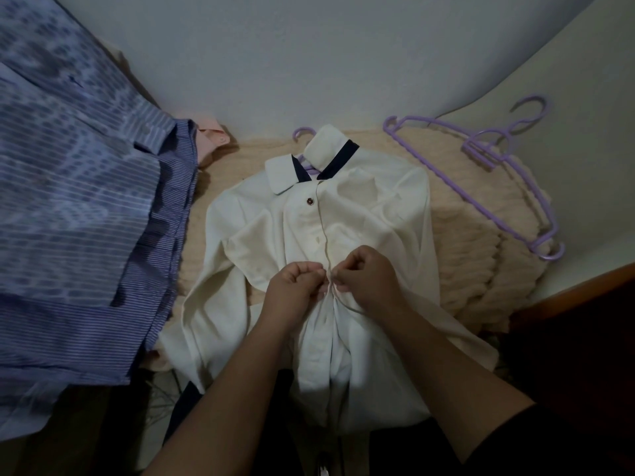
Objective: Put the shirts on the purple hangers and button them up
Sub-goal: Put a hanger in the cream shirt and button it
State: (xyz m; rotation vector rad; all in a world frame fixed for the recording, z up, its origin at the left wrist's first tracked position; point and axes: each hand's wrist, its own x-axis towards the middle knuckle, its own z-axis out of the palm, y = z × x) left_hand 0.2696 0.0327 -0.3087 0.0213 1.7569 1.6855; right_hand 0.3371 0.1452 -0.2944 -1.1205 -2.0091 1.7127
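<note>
A white shirt [371, 214] with a navy-lined collar lies face up in the middle, on a purple hanger [302, 134] whose hook shows above the collar. A dark red button near the collar is fastened. My left hand [295, 281] and my right hand [366, 273] meet at the shirt's front placket about halfway down. Each hand pinches a cloth edge there. The button between the fingers is hidden. Two spare purple hangers [488, 173] lie to the right on the peach blanket.
A pile of blue striped shirts [79, 207] and a pink shirt [213, 135] lies at the left. The peach blanket [481, 255] covers the surface. A white wall rises behind, and a brown wooden edge [584, 286] runs at the right.
</note>
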